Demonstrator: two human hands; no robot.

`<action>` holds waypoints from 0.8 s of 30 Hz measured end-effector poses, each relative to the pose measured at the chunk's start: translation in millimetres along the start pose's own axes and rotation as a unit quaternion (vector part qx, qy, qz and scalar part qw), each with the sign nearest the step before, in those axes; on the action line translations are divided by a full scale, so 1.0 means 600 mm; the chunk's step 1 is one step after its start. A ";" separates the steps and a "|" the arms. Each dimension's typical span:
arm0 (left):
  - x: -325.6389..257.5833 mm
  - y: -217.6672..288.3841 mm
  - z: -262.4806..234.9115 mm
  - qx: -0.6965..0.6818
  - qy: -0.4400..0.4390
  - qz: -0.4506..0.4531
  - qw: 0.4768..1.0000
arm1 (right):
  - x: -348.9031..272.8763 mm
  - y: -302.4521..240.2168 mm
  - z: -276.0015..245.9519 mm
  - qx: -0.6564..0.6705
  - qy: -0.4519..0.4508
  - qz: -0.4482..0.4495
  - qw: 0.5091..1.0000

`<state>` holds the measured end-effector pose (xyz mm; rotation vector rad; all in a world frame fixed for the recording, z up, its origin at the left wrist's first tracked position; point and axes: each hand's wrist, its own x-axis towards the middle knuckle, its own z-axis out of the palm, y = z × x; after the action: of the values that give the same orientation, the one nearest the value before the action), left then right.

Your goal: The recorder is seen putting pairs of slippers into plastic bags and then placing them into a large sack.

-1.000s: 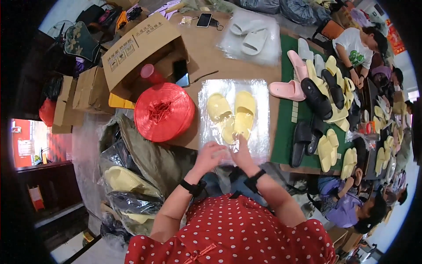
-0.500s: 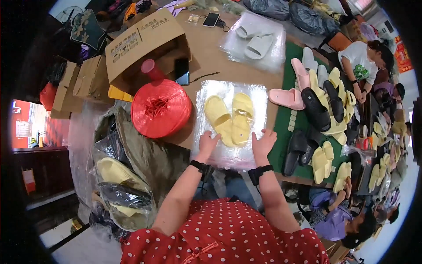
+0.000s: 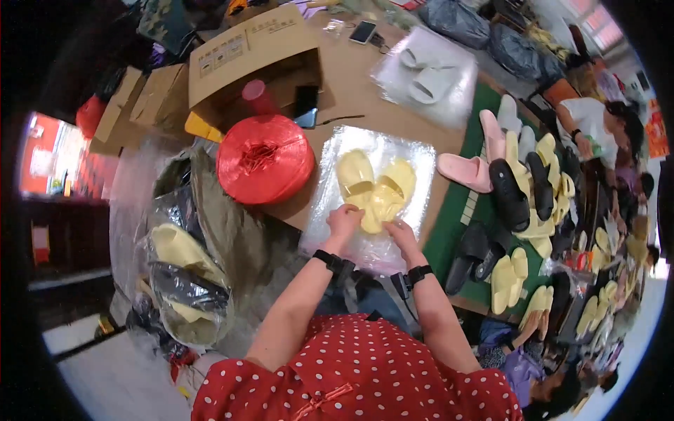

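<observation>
In front of me a pair of pale yellow slippers lies on a stack of clear plastic bags. Their toes spread apart in a V and their heels overlap at the near end. Shiny streaks run over them, so a layer of clear plastic seems to cover them. My left hand is closed at the near side of the left slipper. On the other side, the fingers of my right hand pinch by the heels. Whether the fingers grip slipper, film or both is hard to see.
Left stand a roll of red plastic twine and an open cardboard box. White slippers lie on more bags at the back. Pink, black and yellow slippers crowd the green mat at right. Other people sit along the right side.
Both hands have moved inward and closed at the slippers' heels. The slippers have turned from side by side to a V with overlapping heels. The view has shifted slightly.
</observation>
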<state>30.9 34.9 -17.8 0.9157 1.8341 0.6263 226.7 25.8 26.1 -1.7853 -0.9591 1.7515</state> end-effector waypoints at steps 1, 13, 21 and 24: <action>-0.003 0.001 -0.005 0.007 0.003 0.014 1.000 | -0.004 0.002 -0.004 0.024 -0.011 -0.010 1.000; -0.192 0.074 -0.173 -0.391 -0.151 0.008 0.908 | -0.133 -0.133 0.040 0.132 -0.228 -0.099 0.960; -0.370 0.000 -0.511 -0.248 0.287 0.186 0.907 | -0.245 -0.253 0.348 -0.060 -0.469 -0.246 0.846; -0.425 -0.023 -0.633 -0.192 0.357 0.221 0.887 | -0.291 -0.270 0.470 -0.188 -0.496 -0.302 0.792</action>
<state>-253.1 -189.7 261.7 0.8959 2.0019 1.7369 -68.0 -39.6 238.4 -0.4067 -2.1112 2.0684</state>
